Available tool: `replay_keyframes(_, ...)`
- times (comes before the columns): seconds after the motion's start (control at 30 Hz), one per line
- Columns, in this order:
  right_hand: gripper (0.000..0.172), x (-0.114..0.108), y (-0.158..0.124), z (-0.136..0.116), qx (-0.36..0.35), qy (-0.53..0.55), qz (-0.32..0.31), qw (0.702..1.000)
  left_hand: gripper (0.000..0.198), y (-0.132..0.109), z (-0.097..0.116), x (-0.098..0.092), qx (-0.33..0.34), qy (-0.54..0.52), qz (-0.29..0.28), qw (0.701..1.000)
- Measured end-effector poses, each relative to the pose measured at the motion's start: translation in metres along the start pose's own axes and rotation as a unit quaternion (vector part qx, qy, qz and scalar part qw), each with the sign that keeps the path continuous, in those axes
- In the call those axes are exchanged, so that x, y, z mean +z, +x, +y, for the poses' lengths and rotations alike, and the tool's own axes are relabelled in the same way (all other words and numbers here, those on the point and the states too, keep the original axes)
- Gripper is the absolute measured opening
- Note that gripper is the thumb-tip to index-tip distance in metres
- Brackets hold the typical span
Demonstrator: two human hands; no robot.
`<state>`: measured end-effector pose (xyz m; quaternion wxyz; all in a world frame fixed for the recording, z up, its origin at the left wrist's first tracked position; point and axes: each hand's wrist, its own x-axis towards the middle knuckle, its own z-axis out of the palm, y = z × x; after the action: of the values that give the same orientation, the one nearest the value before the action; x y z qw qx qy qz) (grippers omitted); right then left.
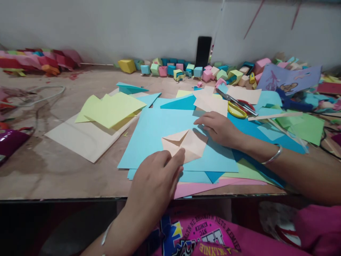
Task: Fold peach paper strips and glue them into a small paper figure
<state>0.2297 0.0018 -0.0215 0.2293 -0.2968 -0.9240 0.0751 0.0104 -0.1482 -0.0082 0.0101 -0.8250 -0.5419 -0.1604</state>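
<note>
Folded pale-peach paper piece (194, 146): and here it lies, a small many-cornered packet, flaps turned inward!
Upper-left flap (176, 136): sitting slightly raised, shadow beneath.
Resting place: flat on the large light-blue paper sheet (147, 133), near its middle.

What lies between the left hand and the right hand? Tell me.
In the head view, a folded peach paper lies there, on a light blue sheet.

Centre: left hand (156, 174) hides the near-left part of the folded peach paper (195, 144); we cannot see that edge. Left forearm (125, 220) cut by the bottom edge, right forearm (301, 167) by the right. Far left: purple object (12, 144) cropped, unidentified by us. Upper left: paper pile (61, 60) cropped, blurred; we cannot count pieces. Bottom centre: shirt (210, 231) cut off.
</note>
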Motion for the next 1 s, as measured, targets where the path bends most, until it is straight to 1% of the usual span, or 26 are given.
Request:
replay_keyframes(0.07,0.037,0.003,-0.002,0.004,-0.03,-0.068,-0.015,0.997,0.03,0.001,-0.004,0.0,-0.009,0.022,-0.01,1.0)
replay_keyframes(0.17,0.039,0.005,-0.003,0.004,-0.062,-0.098,-0.032,0.993,0.024,0.001,-0.01,0.0,-0.025,0.036,-0.021,0.999)
replay_keyframes(0.23,0.039,0.005,-0.003,0.0,-0.078,-0.077,-0.031,0.993,0.022,0.0,-0.012,0.001,-0.032,0.04,-0.012,0.999)
replay_keyframes(0.33,0.037,0.007,-0.002,-0.003,-0.106,-0.015,-0.025,0.994,0.019,-0.002,-0.013,0.005,-0.026,0.046,0.014,0.999)
replay_keyframes(0.4,0.036,0.007,-0.002,-0.004,-0.132,0.022,-0.026,0.991,0.019,-0.002,-0.012,0.007,-0.024,0.049,0.02,0.998)
replay_keyframes(0.47,0.037,0.004,-0.002,-0.005,-0.17,0.016,-0.025,0.985,0.018,-0.002,-0.011,0.009,-0.03,0.053,0.014,0.998)
replay_keyframes(0.53,0.036,-0.001,-0.003,-0.008,-0.217,-0.053,-0.015,0.975,0.017,-0.001,-0.011,0.01,-0.037,0.058,0.01,0.998)
replay_keyframes(0.63,0.036,-0.009,-0.005,-0.014,-0.31,-0.178,-0.006,0.934,0.017,0.001,-0.011,0.011,-0.042,0.054,0.013,0.998)
replay_keyframes(0.7,0.036,-0.012,-0.006,-0.019,-0.362,-0.208,-0.014,0.909,0.017,0.002,-0.013,0.011,-0.04,0.046,0.018,0.998)
replay_keyframes(0.73,0.035,-0.012,-0.007,-0.02,-0.376,-0.212,-0.018,0.902,0.017,0.002,-0.014,0.012,-0.038,0.041,0.021,0.998)
replay_keyframes(0.87,0.035,-0.011,-0.007,-0.023,-0.387,-0.233,-0.027,0.892,0.016,0.003,-0.02,0.012,-0.021,0.032,0.024,0.999)
replay_keyframes(1.0,0.036,-0.01,-0.007,-0.023,-0.396,-0.244,-0.009,0.885,0.014,0.002,-0.022,0.008,-0.006,0.026,-0.001,1.0)
